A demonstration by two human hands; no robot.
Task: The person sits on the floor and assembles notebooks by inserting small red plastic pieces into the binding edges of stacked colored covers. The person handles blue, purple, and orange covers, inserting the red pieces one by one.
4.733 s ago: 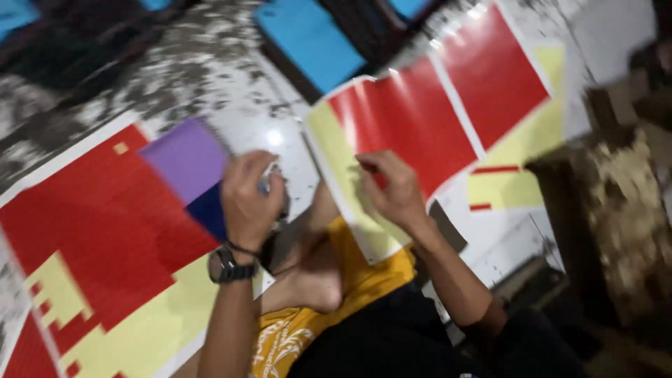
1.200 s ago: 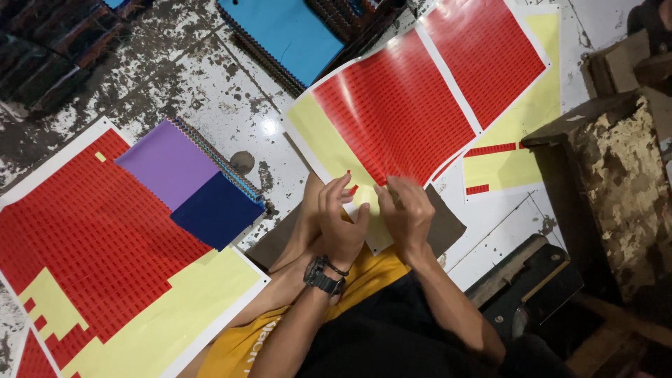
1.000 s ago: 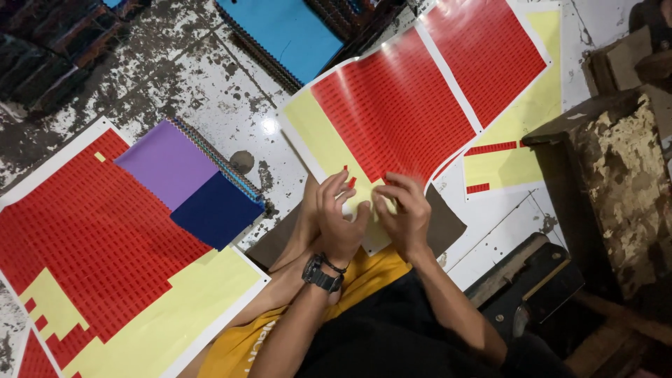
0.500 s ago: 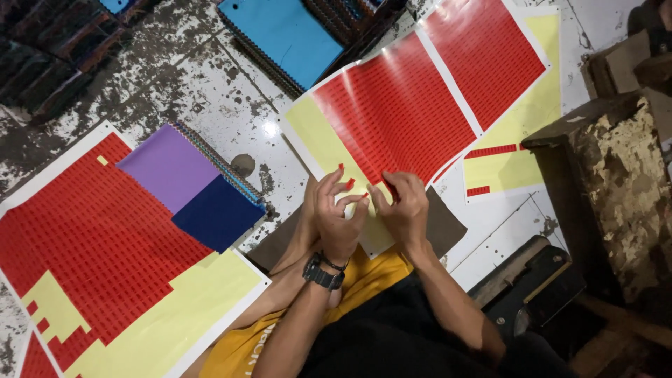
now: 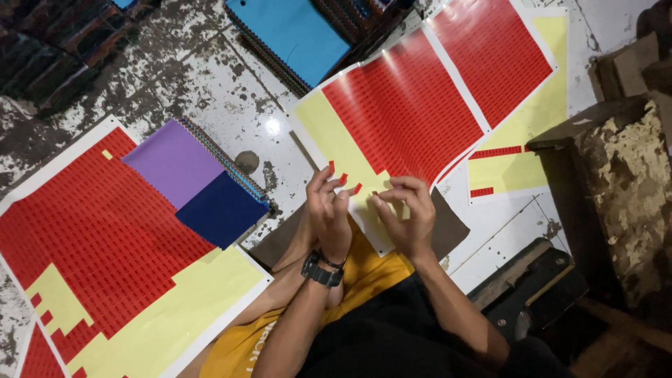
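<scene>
Sitting close under the camera, knees in dark trousers and yellow cloth (image 5: 364, 276) across the lap. Raised just above the lap, left hand (image 5: 327, 210) with a dark wristwatch (image 5: 320, 269), fingers spread and upright, small red stickers (image 5: 344, 178) clinging to 3 fingertips, parked there apparently to keep them ready without curling onto themselves. Facing it, almost touching, right hand (image 5: 409, 217), fingers bent inward, thumb and forefinger pinched toward a fingertip sticker; cannot tell whether the pinch has closed on one. Neither hand clenched around anything larger.

Lying directly beneath and beyond the hands, a sticker sheet (image 5: 399, 119) of red rows on yellow backing, near corner already stripped bare, overlapping a brown card (image 5: 451, 227), placed within easy reach. Beside it to the right, a second red sheet (image 5: 493, 56) with a mostly bare strip (image 5: 514, 164) below.

Spread at the left on the scuffed white desk (image 5: 210, 91), another large red sheet (image 5: 105, 238), lower part peeled to yellow. Resting on its edge, a fanned stack of colour swatches (image 5: 199, 185), purple and navy on top. Farthest off, a blue swatch book (image 5: 294, 31).
</scene>
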